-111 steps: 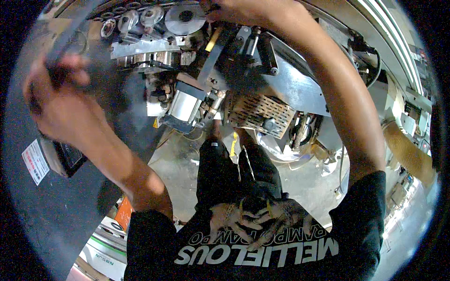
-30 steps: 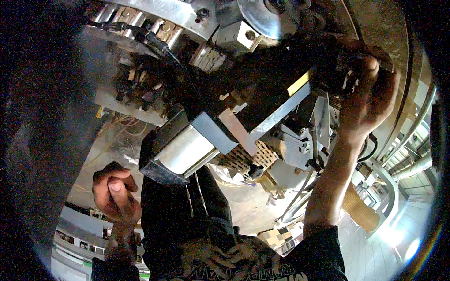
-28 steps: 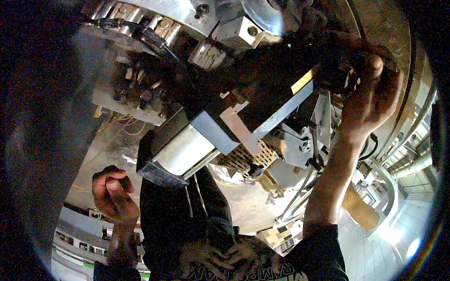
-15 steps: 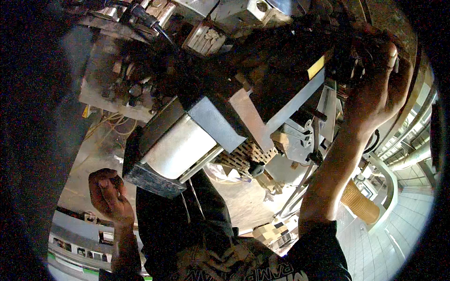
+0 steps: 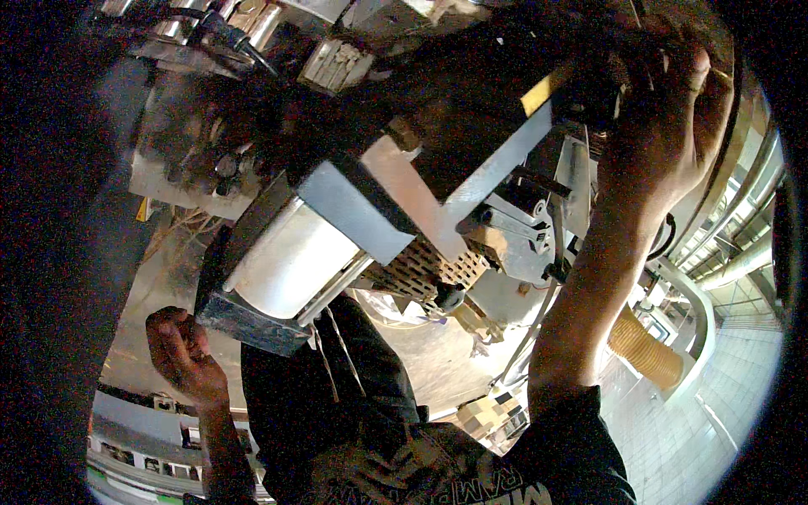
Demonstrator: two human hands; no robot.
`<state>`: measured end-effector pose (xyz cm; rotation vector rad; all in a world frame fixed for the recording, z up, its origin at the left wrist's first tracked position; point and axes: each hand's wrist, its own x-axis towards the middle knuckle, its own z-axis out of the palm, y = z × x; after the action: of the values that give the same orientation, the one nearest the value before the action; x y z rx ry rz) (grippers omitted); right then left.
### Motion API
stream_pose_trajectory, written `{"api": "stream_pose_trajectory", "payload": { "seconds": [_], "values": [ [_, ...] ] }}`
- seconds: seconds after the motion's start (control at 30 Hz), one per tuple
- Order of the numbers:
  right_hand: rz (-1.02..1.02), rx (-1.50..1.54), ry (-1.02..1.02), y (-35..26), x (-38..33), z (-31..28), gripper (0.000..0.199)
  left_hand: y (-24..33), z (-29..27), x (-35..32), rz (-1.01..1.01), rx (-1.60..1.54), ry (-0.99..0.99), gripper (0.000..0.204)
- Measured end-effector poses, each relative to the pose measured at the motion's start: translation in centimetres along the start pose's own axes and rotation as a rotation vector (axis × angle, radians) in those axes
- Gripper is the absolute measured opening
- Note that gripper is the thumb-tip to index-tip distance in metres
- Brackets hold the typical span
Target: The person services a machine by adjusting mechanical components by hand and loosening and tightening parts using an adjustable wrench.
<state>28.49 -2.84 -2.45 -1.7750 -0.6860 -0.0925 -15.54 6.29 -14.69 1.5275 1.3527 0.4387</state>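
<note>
the machine (image 5: 412, 198) stands before you, its silver cylinder (image 5: 295, 257) between your hands. your right hand (image 5: 669, 126) is at its shadowed far side, near the yellow-marked bar (image 5: 501, 160); what those fingers pinch, if anything, cannot be told (deep shadow). your left hand (image 5: 181, 353) has curled fingers, contents unclear, near the cylinder. outward: pale floor (image 5: 450, 366), tan ribbed hose (image 5: 644, 349). darkness obscures the upper left.
</note>
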Motion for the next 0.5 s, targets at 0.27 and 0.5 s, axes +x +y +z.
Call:
{"api": "stream_pose_trajectory", "payload": {
  "seconds": [0.27,0.5],
  "values": [
    [0.067,-0.064,-0.068,-0.8,0.1,-0.1,0.038,-2.8,-1.9,1.1,0.849,0.795,0.116,0.037],
    [-0.045,-0.148,-0.128,-0.8,0.0,-0.2,0.039,-3.8,-1.6,0.1,-0.075,-0.261,-0.145,0.028]
  ]
}}
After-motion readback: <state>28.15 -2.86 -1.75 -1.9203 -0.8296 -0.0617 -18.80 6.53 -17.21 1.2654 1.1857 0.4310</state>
